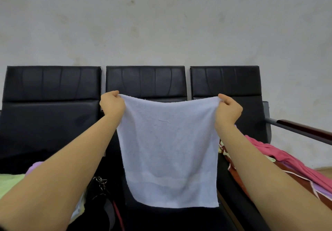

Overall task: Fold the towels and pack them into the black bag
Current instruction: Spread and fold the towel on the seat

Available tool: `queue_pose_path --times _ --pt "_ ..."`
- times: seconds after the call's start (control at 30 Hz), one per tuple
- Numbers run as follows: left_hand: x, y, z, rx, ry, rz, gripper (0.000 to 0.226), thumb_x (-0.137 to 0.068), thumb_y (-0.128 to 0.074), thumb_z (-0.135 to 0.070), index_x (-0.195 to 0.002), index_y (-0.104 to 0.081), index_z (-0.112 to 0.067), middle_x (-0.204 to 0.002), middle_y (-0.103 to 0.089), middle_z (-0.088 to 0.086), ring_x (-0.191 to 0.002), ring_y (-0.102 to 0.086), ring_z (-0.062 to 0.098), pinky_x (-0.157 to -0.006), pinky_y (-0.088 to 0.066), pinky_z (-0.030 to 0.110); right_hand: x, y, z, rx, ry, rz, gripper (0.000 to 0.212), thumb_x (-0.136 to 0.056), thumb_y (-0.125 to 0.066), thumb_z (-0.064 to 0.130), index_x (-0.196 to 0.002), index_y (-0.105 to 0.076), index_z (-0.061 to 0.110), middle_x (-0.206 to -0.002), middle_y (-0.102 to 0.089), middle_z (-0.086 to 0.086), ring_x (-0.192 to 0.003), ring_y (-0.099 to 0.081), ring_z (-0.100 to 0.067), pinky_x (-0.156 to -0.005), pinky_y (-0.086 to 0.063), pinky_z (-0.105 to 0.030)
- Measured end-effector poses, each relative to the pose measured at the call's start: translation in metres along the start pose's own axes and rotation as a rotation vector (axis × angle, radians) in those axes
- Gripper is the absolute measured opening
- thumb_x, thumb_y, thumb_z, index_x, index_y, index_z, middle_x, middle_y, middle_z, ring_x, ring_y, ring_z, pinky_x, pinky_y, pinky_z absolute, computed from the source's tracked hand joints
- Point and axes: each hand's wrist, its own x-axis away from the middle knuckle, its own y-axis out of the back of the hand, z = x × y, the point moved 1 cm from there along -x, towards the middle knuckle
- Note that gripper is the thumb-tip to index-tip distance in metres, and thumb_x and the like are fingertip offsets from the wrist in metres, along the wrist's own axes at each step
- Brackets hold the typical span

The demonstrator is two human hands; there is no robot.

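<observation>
Now I see my left hand (112,103) and right hand (228,109) pinching the white towel's (168,151) top corners at ten and two o'clock; hanging over the middle black seat (145,81), it looks soft, light and floppy.

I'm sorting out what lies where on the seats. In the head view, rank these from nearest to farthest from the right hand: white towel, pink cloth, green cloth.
1. White towel: pinched at its top corner by the right hand.
2. Pink cloth: on the right seat, below that hand.
3. Green cloth: far left, beyond the left hand.
</observation>
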Motion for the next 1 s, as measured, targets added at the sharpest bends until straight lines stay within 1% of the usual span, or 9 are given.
queue_pose_path --times 0.13,0.2,0.23,0.3,0.43,0.5,0.67,0.83,1.0 --pt "0.002 -0.006 -0.003 -0.028 -0.023 0.04 0.037 -0.095 -0.042 0.002 -0.13 -0.055 -0.004 -0.134 -0.055 0.007 -0.124 -0.05 0.023 -0.09 -0.037 0.021 -0.002 0.005 0.005 -0.022 -0.012 -0.014 0.039 -0.091 -0.041 -0.007 -0.115 -0.067 0.008 -0.116 -0.065 -0.005 -0.088 -0.058 -0.011 -0.067 -0.043 -0.01" --pt "-0.001 -0.011 0.001 -0.073 -0.04 0.108 0.031 -0.089 -0.041 0.008 -0.1 -0.063 -0.01 -0.105 -0.061 0.001 -0.096 -0.057 0.02 -0.079 -0.041 0.022 -0.003 0.007 0.006 -0.016 -0.017 -0.013 0.04 -0.091 -0.04 -0.008 -0.118 -0.065 0.007 -0.122 -0.062 -0.006 -0.104 -0.058 -0.016 -0.082 -0.043 -0.015" --pt "-0.001 -0.013 0.003 -0.126 -0.057 0.142 0.032 -0.084 -0.04 0.011 -0.075 -0.052 -0.017 -0.081 -0.049 -0.005 -0.071 -0.047 0.012 -0.064 -0.035 0.019 -0.003 0.008 0.005 0.005 -0.018 -0.003 0.042 -0.09 -0.039 -0.009 -0.121 -0.063 0.007 -0.125 -0.061 -0.008 -0.112 -0.057 -0.019 -0.087 -0.042 -0.018" --pt "0.002 -0.014 0.004 -0.236 -0.105 0.179 0.04 -0.077 -0.036 0.015 -0.061 -0.023 -0.019 -0.069 -0.021 -0.005 -0.057 -0.017 0.01 -0.052 -0.015 0.019 -0.004 0.008 0.003 0.105 -0.001 0.033 0.044 -0.09 -0.039 -0.009 -0.126 -0.059 0.006 -0.13 -0.057 -0.01 -0.119 -0.053 -0.023 -0.09 -0.04 -0.019" --pt "0.01 -0.009 0.006 -0.402 -0.243 0.132 0.042 -0.079 -0.039 0.018 -0.056 -0.023 -0.014 -0.075 -0.039 0.025 -0.054 -0.027 0.017 -0.047 -0.034 0.035 -0.008 0.009 -0.004 0.439 0.134 0.129 0.042 -0.092 -0.041 -0.008 -0.13 -0.053 0.002 -0.133 -0.048 -0.016 -0.118 -0.051 -0.029 -0.087 -0.035 -0.021" --pt "0.013 -0.007 0.008 -0.482 -0.259 0.123 0.041 -0.08 -0.04 0.016 -0.054 -0.027 -0.012 -0.101 -0.053 0.039 -0.064 -0.047 0.037 -0.069 -0.048 0.054 -0.009 0.01 -0.008 0.594 0.216 0.157 0.033 -0.092 -0.043 -0.007 -0.12 -0.059 0.001 -0.124 -0.048 -0.018 -0.108 -0.053 -0.032 -0.085 -0.042 -0.027" --pt "0.016 -0.007 0.021 -0.732 -0.299 0.108 0.016 -0.086 -0.046 0.007 -0.084 -0.061 0.001 -0.11 -0.05 0.021 -0.097 -0.051 0.037 -0.066 -0.044 0.038 -0.004 0.014 -0.011 0.882 0.354 0.07 0.013 -0.09 -0.051 -0.001 -0.095 -0.061 0.006 -0.112 -0.047 -0.013 -0.101 -0.044 -0.03 -0.084 -0.036 -0.034" --pt "0.015 -0.003 0.031 -0.794 -0.335 0.156 0.019 -0.082 -0.042 0.012 -0.077 -0.056 0.0 -0.064 -0.046 0.008 -0.053 -0.041 0.021 -0.046 -0.03 0.03 0.0 0.013 -0.014 0.866 0.386 0.188 0.016 -0.092 -0.047 -0.004 -0.104 -0.054 0.003 -0.11 -0.053 -0.016 -0.098 -0.049 -0.029 -0.085 -0.044 -0.037" --pt "0.007 0.001 0.019 -0.683 -0.386 0.099 0.021 -0.082 -0.043 0.012 -0.08 -0.062 0.003 -0.069 -0.056 0.014 -0.062 -0.053 0.03 -0.055 -0.048 0.039 -0.001 0.013 0.0 0.869 0.428 0.218 0.016 -0.092 -0.045 -0.004 -0.101 -0.057 0.0 -0.111 -0.05 -0.018 -0.096 -0.05 -0.03 -0.082 -0.046 -0.036"
